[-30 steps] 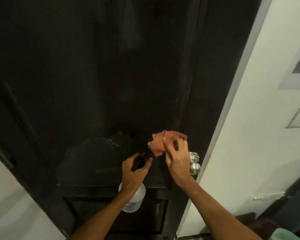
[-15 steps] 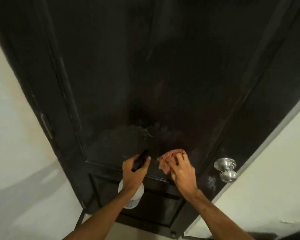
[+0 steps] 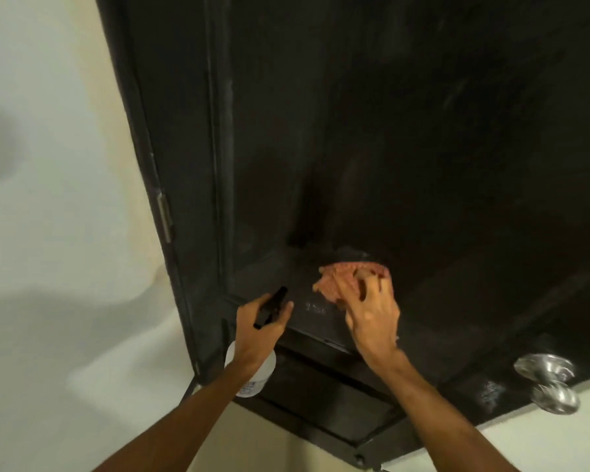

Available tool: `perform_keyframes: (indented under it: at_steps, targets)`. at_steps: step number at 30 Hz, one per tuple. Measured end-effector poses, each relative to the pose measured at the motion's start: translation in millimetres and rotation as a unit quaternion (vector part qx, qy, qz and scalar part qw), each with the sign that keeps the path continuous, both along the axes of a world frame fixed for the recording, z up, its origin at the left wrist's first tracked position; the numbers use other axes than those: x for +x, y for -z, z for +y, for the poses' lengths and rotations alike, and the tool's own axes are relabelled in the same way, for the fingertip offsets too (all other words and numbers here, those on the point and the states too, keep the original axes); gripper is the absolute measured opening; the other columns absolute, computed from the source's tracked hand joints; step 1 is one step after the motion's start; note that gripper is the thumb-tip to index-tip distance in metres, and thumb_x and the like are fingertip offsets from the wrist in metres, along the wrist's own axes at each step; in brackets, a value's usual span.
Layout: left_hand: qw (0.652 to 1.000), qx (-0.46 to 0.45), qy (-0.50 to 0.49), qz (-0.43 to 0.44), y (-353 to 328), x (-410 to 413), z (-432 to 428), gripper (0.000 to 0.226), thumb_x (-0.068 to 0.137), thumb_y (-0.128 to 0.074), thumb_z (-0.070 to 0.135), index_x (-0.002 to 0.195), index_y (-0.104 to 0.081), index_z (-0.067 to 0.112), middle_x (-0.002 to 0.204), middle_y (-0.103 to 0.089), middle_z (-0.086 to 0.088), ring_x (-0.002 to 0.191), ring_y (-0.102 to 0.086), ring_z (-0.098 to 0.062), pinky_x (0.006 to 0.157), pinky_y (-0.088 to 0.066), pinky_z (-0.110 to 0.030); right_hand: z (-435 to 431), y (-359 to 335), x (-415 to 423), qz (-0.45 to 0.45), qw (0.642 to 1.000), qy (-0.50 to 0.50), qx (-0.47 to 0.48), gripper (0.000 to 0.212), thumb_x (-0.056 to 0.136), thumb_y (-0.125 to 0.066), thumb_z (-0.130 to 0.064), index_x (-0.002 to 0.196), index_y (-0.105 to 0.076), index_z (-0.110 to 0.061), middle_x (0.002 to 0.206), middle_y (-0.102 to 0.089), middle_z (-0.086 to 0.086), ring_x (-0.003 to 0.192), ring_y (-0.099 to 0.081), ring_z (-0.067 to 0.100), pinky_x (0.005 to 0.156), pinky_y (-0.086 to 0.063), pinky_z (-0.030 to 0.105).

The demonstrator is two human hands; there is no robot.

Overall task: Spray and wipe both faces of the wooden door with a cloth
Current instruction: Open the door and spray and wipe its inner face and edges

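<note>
The dark door [image 3: 355,131] fills most of the view, tilted, its face dull with faint streaks. Low on its big upper panel, at about 6 o'clock in the view, a pink cloth [image 3: 341,279] lies bunched against the wood. The right hand [image 3: 372,315] presses it there with fingers spread and nearly straight, the fingertips on the cloth, the palm just below it at 5 o'clock. A small wet patch glints on the wood at 7 o'clock from the cloth.

At 8 o'clock from the cloth the left hand [image 3: 258,321] is curled round the neck of a bottle [image 3: 252,373] – black sprayer above the fist, white body hanging below the wrist. A silver knob [image 3: 545,366] sits at 4 o'clock, at the door's edge. A hinge [image 3: 164,216] shows at 9 o'clock, and a pale wall [image 3: 48,199] lies beyond it.
</note>
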State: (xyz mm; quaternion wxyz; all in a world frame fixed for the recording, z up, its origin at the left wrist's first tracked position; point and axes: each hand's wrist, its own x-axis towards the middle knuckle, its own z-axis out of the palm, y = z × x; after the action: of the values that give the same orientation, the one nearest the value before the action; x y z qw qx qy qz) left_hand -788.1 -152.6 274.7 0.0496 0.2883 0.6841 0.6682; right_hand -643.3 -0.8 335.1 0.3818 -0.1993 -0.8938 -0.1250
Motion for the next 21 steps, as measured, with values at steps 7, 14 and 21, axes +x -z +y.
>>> perform_keyframes:
  at_steps: [7,14,21]
  targets:
    - [0.998,-0.006,0.015,-0.061,21,-28,-24,0.011,0.088,-0.085,0.017,0.093,-0.078,0.023,0.065,-0.069,-0.006,0.060,-0.067,-0.014,0.061,-0.054,-0.023,-18,10,-59,-0.048,0.996,-0.037,0.067,0.057,0.079,-0.080,-0.010,0.133,-0.066,-0.018,0.122,-0.045,0.012,0.087,-0.055,0.033,0.061,-0.053,0.041]
    - [0.996,-0.022,-0.031,-0.076,44,-74,-63,0.012,0.089,-0.084,0.021,0.084,-0.077,0.013,0.062,-0.066,-0.008,0.057,-0.065,-0.021,0.056,-0.051,-0.033,-37,-14,-124,-0.030,0.994,-0.044,0.091,0.058,0.077,-0.060,-0.002,0.133,-0.065,-0.017,0.126,-0.049,0.018,0.095,-0.047,0.037,0.073,-0.051,0.047]
    - [0.994,-0.004,-0.016,-0.108,72,-93,-96,0.013,0.089,-0.082,0.021,0.099,-0.076,0.024,0.082,-0.076,-0.005,0.077,-0.074,-0.022,0.071,-0.063,-0.041,-60,107,-162,-0.370,0.914,-0.126,0.111,0.056,0.092,-0.059,-0.018,0.146,-0.051,-0.009,0.140,-0.042,0.017,0.105,-0.060,0.035,0.075,-0.054,0.045]
